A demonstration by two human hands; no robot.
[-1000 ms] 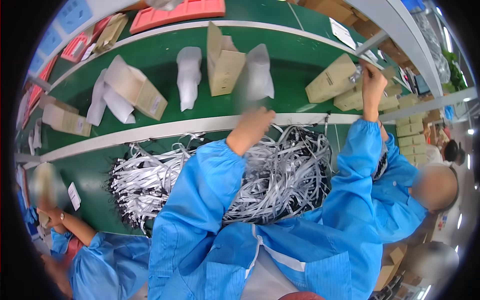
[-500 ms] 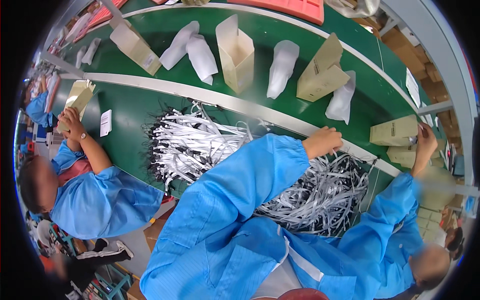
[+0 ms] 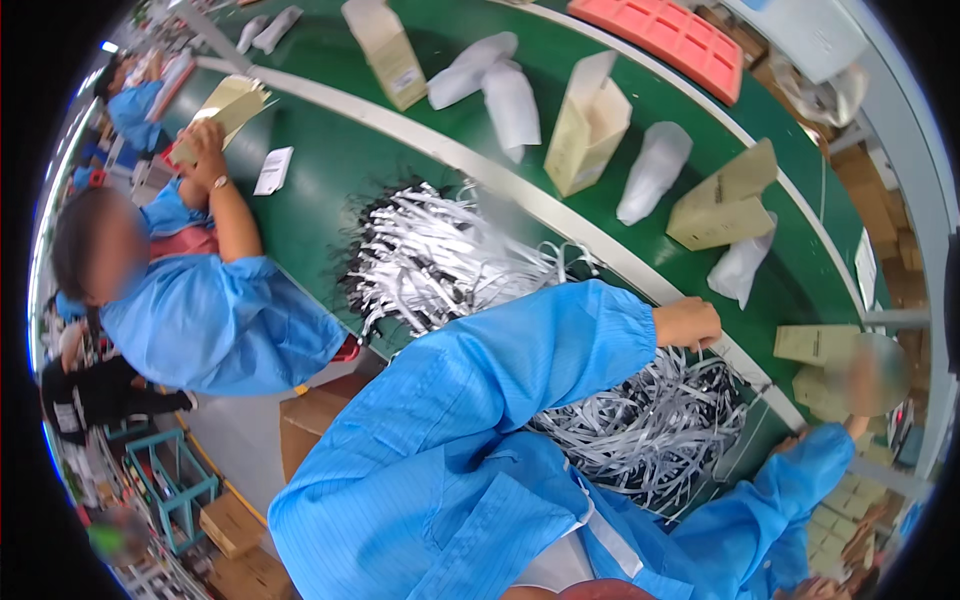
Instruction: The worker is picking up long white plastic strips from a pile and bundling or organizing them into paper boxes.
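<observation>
My left hand (image 3: 688, 324) is closed, fingers curled down, at the far edge of a heap of grey and white straps (image 3: 660, 430). It lies beside the white rail; whatever the fingers may hold is hidden. A second pile of white straps with thin black cord ends (image 3: 430, 260) lies left of my forearm. On the right, a blue sleeve (image 3: 770, 500) reaches toward pale yellow boxes (image 3: 815, 345). A blurred patch covers the hand there, and I cannot tell whether it is my right hand or a neighbour's.
Beyond the white rail (image 3: 500, 180) stand open pale boxes (image 3: 590, 130) and white-wrapped items (image 3: 655, 170). A red-orange tray (image 3: 660, 40) lies farther back. At left, a co-worker in blue (image 3: 220, 320) holds a pale box (image 3: 235, 105) near a white card (image 3: 273, 171).
The whole view has shifted and turned, with the table's things sitting farther right. My left hand stays by the strap heap, its fingers now more curled under. The right-hand sleeve sits lower.
</observation>
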